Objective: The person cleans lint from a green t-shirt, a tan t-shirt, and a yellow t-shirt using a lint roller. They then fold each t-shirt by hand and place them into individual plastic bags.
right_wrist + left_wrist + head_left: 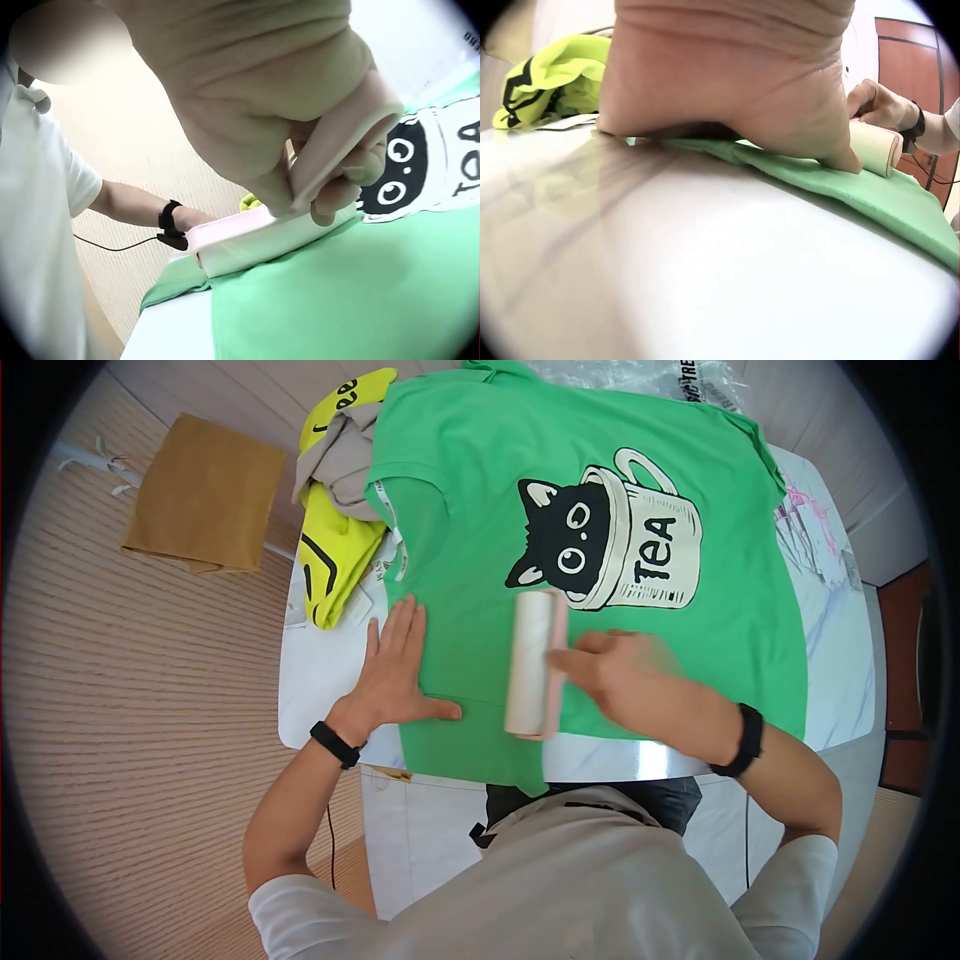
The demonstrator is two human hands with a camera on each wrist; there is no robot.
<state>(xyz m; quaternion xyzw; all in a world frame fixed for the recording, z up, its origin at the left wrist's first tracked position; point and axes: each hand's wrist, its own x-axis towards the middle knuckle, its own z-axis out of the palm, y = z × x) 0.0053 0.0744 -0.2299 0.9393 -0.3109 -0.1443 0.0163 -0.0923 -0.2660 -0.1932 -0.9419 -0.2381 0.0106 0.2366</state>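
Observation:
A green T-shirt (470, 630) with a black cat in a TEA mug print lies spread over the white table, one sleeve hanging past the near edge. My right hand (635, 675) grips the pink handle of a lint roller (530, 665), its white roll lying on the shirt below the print. In the right wrist view, fingers curl round the looped handle (345, 135). My left hand (395, 675) rests flat on the shirt near the sleeve, fingers straight and thumb spread. Seen from the left wrist, the left hand (735, 82) presses at the cloth's edge.
Yellow and grey-beige garments (340, 510) lie bunched at the table's left. Clear plastic packaging (690, 380) is at the far edge, and tags with pink strings (815, 530) lie at the right. A brown folded item (205, 495) stands beyond the table's left side.

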